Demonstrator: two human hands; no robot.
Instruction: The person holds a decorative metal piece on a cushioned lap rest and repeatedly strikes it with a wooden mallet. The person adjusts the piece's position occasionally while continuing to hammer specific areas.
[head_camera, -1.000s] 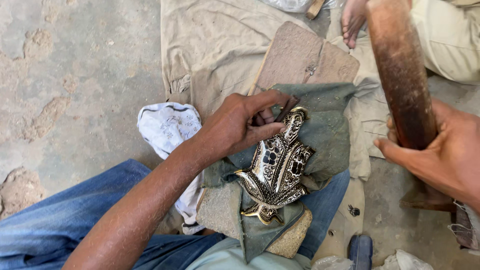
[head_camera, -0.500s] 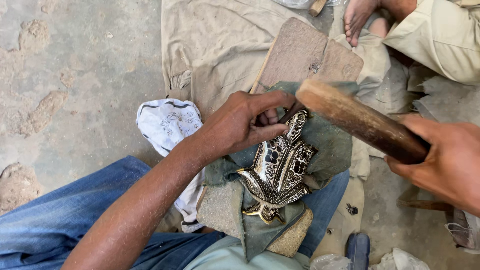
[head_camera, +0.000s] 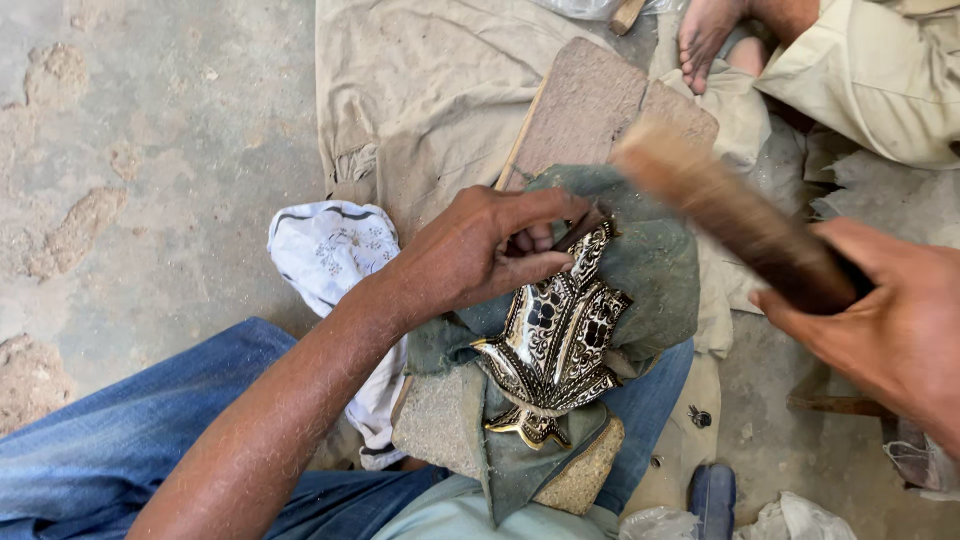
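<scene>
I saw my left hand (head_camera: 480, 255) pinching a thin tool on the half-carved black-and-gold metal ornament (head_camera: 555, 345) atop the green cloth pad (head_camera: 650, 270); my right hand (head_camera: 890, 335) clenched the brown wooden mallet (head_camera: 735, 225).

Black-gold patterned ornament (head_camera: 556, 345); grey-green cloth (head_camera: 640, 270).

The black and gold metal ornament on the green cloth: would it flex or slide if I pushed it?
The ornament looks like stiff metal, so it probably would not flex. Its glossy face may be slippery, though the green cloth under it likely curbs sliding. The left hand pinning its top suggests it shifts when unheld.
</scene>
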